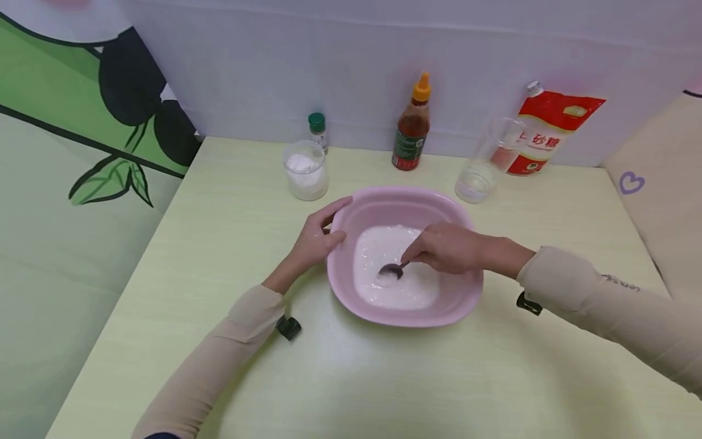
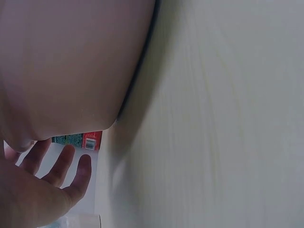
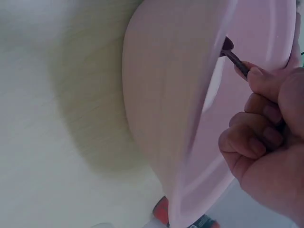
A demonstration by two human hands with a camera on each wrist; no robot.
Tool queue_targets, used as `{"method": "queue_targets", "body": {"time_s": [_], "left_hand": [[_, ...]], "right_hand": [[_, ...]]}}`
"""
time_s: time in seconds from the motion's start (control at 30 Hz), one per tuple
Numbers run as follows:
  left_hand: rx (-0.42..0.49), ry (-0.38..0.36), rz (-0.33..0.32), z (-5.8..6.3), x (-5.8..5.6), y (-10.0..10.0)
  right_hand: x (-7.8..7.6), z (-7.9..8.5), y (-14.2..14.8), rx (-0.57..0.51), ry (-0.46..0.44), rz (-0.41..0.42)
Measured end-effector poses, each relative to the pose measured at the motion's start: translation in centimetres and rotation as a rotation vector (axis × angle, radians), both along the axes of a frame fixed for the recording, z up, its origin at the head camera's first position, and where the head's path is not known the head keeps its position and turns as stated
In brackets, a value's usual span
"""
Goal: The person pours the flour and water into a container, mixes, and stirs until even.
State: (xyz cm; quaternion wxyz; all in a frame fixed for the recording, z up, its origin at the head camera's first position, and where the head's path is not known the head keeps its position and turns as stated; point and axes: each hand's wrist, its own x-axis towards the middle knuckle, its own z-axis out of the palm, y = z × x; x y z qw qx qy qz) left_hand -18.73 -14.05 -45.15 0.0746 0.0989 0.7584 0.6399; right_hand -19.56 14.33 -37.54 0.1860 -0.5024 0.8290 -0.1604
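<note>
A pink basin (image 1: pixel 406 320) stands mid-table with milky white liquid (image 1: pixel 403 299) in it. My left hand (image 1: pixel 315 239) grips the basin's left rim, thumb over the edge; in the left wrist view its other fingers (image 2: pixel 61 166) spread beside the outer wall. Over the basin, my right hand (image 1: pixel 450 247) holds a dark metal spoon (image 1: pixel 392 270), its bowl at the liquid's surface. In the right wrist view the fingers curl round the spoon's handle (image 3: pixel 237 61), with the thumb laid along it.
Behind the basin stand a glass of white powder (image 1: pixel 306 177), a green-capped shaker (image 1: pixel 318 129), a red sauce bottle (image 1: pixel 411 134) with an orange cap, a tall clear cup (image 1: pixel 477 177) and a red-and-white sugar bag (image 1: pixel 554 131). A pale wall cloth (image 1: pixel 263 73) hangs behind the table.
</note>
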Motion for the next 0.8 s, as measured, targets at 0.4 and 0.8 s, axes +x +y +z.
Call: {"method": "queue_targets", "body": {"time_s": [0.4,0.8], "left_hand": [[0.008,-0.014,-0.002,0.0,0.0,-0.1],[-0.003,0.017,-0.009,-0.2,-0.2,0.2]], "right_hand": [[-1.4,2.2,3.4,0.212,-0.033,-0.149],[-2.4,0.2,0.4,0.030,0.088,-0.113]]}}
